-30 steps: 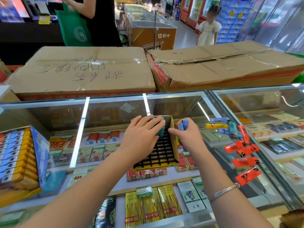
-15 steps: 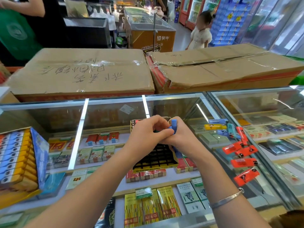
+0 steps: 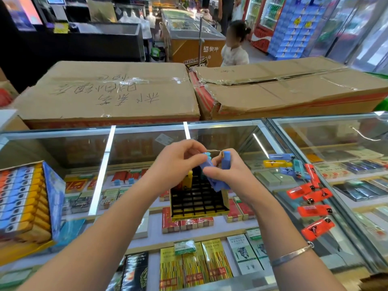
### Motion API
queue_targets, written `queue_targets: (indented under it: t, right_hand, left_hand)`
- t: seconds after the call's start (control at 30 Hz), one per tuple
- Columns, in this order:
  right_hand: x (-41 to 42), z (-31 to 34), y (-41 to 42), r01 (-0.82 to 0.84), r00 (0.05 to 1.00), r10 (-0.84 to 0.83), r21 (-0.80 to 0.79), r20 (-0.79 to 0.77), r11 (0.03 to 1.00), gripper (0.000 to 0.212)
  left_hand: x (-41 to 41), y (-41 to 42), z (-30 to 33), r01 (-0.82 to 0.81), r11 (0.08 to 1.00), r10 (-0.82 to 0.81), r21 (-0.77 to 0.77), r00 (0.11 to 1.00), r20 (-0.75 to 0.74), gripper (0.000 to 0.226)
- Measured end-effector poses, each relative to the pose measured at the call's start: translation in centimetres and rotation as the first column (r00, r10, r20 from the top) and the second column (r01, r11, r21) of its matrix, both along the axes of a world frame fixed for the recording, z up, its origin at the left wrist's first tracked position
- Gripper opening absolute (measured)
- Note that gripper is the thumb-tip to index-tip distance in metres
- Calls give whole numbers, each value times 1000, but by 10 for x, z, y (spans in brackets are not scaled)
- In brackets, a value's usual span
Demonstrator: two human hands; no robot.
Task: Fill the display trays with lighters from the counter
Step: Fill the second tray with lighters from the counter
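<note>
Across glass surface (image 3: 241,141): full display tray (image 3: 27,198) sits far left, gridded tray (image 3: 197,198) centre, mostly open slots (yellow lighter (image 3: 189,178) standing in back row). Above it, left hand (image 3: 178,162) pinches top of blue lighter (image 3: 206,164); right hand (image 3: 231,173) grips several blue lighters (image 3: 226,161). Loose orange lighters (image 3: 313,211) lie right, well apart.

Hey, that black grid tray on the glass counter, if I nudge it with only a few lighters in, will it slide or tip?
The grid tray looks like thin card, mostly empty, so probably light and likely to slide on the smooth glass counter. The few lighters stand at its far end, so it may tilt that way if lifted.
</note>
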State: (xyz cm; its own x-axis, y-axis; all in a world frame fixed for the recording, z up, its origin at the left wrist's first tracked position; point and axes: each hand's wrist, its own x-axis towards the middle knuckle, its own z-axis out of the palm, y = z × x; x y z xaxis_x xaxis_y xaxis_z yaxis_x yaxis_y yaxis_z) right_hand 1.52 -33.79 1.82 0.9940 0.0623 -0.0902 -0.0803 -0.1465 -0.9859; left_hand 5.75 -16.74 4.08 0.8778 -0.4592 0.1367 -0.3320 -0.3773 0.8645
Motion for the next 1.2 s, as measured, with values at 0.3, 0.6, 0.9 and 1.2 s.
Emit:
queue_targets:
  t: [0.3,0.6,0.9,1.2]
  right_hand:
    - [22,-13,-7,372,926,-377,-171,5,912,10]
    - [24,-21,0,333,941,-340,-196,0,922,16]
    - [25,-23,0,322,945,-326,-192,13,927,18]
    - [24,-23,-1,318,947,-322,-219,20,922,19]
  left_hand:
    - [8,5,0,-116,974,63,193,964,259,20]
    - [6,-14,-15,-245,866,32,436,897,440,19]
    - [7,-19,-22,-351,817,53,458,836,546,9]
    - [5,-5,-36,-334,847,115,413,874,472,23]
